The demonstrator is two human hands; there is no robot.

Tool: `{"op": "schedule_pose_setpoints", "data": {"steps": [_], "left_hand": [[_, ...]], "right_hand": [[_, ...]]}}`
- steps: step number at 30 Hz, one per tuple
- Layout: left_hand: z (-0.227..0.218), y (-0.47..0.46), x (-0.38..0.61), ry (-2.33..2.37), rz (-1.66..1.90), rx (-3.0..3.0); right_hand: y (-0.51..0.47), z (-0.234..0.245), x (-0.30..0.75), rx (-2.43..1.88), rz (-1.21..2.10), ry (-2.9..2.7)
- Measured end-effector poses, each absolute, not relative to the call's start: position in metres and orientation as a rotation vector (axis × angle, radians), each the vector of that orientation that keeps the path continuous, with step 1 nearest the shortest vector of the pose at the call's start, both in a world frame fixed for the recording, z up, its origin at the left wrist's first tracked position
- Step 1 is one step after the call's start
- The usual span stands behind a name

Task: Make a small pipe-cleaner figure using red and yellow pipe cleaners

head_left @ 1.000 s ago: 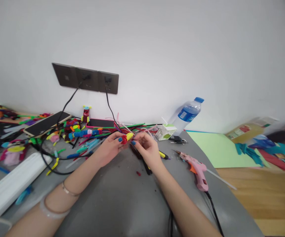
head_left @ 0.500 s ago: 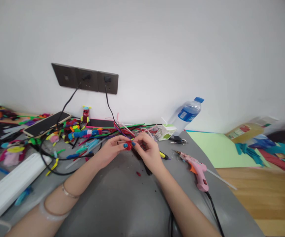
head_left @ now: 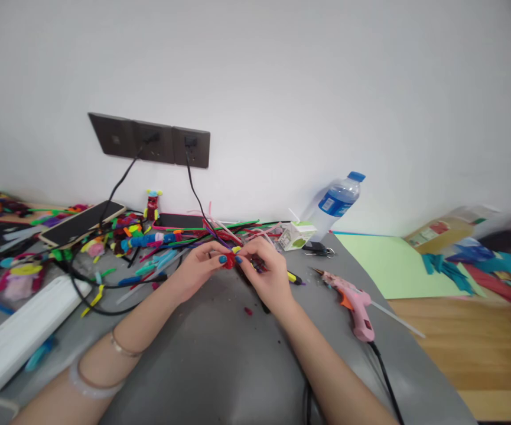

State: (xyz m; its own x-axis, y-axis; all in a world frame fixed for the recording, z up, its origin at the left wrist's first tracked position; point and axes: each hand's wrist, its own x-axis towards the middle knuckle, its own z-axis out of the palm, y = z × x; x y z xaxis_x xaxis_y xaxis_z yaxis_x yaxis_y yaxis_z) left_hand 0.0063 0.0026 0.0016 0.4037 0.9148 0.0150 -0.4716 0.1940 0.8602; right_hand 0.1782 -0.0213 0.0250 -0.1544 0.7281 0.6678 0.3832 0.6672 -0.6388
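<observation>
My left hand (head_left: 197, 268) and my right hand (head_left: 266, 271) meet above the grey table (head_left: 220, 360). Both pinch a small red and yellow pipe-cleaner piece (head_left: 230, 260) between thumbs and fingertips. The fingers of both hands are curled round it, and most of the piece is hidden by them. A heap of coloured pipe cleaners (head_left: 179, 236) lies just behind my hands. A small red scrap (head_left: 248, 310) lies on the table below my right hand.
A pink glue gun (head_left: 355, 301) with a black cord lies to the right. A water bottle (head_left: 337, 203) and a small carton (head_left: 297, 235) stand by the wall. Phones (head_left: 82, 221), cables and a white power strip (head_left: 20, 333) fill the left. Green paper (head_left: 397, 268) lies at right.
The yellow end of the piece stood out between my hands a second ago; now my fingers have closed over it and only red with a little yellow shows. The hands sit slightly lower.
</observation>
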Motion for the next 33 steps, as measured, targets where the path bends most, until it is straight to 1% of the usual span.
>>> {"op": "schedule_pose_setpoints", "data": {"steps": [13, 26, 29, 33], "left_hand": [[0.003, 0.000, 0.007, 0.596, 1.048, 0.935], [-0.005, 0.006, 0.006, 0.664, 1.052, 0.753], [-0.005, 0.007, 0.005, 0.680, 1.041, 0.715], [-0.007, 0.010, 0.002, 0.641, 1.042, 0.655]], "right_hand": [[-0.023, 0.022, 0.177, -0.898, 0.341, -1.787], [-0.018, 0.015, 0.179, -0.979, 0.441, -1.681], [-0.018, 0.012, 0.181, -0.975, 0.408, -1.678], [-0.015, 0.018, 0.187, -0.956, 0.271, -1.715]]}}
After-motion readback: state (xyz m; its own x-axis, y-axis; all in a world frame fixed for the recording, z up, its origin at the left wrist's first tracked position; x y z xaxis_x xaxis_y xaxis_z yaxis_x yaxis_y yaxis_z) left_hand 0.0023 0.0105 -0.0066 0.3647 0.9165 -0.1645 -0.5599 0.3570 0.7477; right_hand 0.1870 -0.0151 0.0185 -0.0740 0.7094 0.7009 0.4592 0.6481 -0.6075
